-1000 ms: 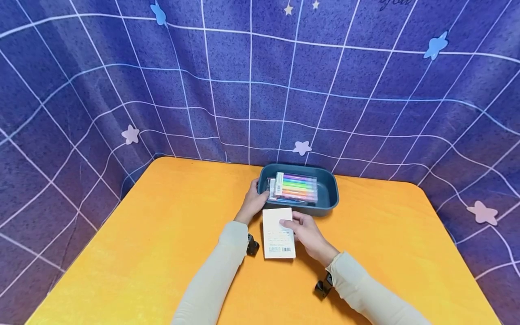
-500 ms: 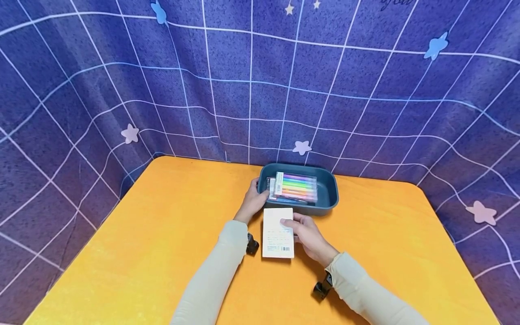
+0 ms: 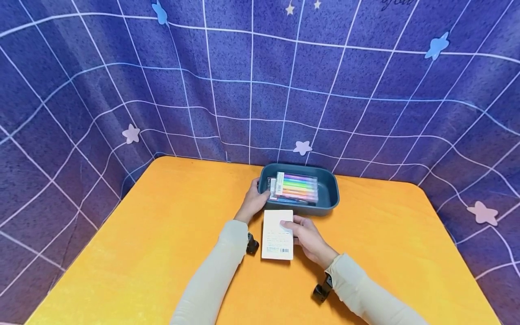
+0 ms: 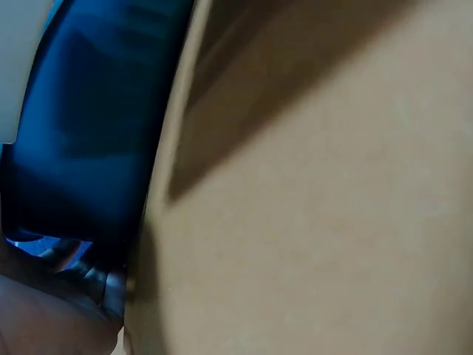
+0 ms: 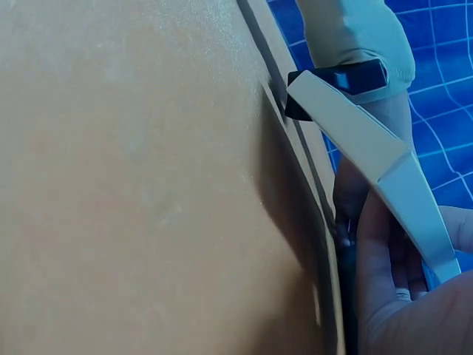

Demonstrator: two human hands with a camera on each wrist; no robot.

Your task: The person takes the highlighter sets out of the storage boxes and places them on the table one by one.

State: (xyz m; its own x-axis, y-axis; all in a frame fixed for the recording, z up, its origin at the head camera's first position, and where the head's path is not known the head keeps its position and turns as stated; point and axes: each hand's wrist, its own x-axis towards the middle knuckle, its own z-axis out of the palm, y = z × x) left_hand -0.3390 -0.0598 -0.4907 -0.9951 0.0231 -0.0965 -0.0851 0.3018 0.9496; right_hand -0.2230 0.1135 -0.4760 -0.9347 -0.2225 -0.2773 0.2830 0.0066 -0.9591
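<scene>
Covering the backdrop: cloth (image 3: 252, 81), purple-blue with a white grid and pale stars, hung behind and to both sides of the table.
Table (image 3: 162, 253): orange top, filling the lower half of the head view; it also fills most of both wrist views, blurred.
Tray (image 3: 331, 192): dark teal, rounded, at 12 o'clock from the hands, near the table's far edge.
Pens (image 3: 296, 187): a clear pack of coloured pens lying flat inside the tray, toward its 9 o'clock side.
Box (image 3: 276, 239): white, flat, with a barcode at its near end; it sits on the table just at 6 o'clock of the tray. In the right wrist view one long edge looks raised off the table (image 5: 148, 185).
Left hand (image 3: 253, 201): at 9 o'clock of the tray, fingers curled over the rim, thumb by the pens; grasping the tray.
Right hand (image 3: 306, 232): at 3 o'clock of the box, fingers and thumb closed on the box's right edge, grasping it.
Sleeves (image 3: 219, 271): cream, on both forearms.
</scene>
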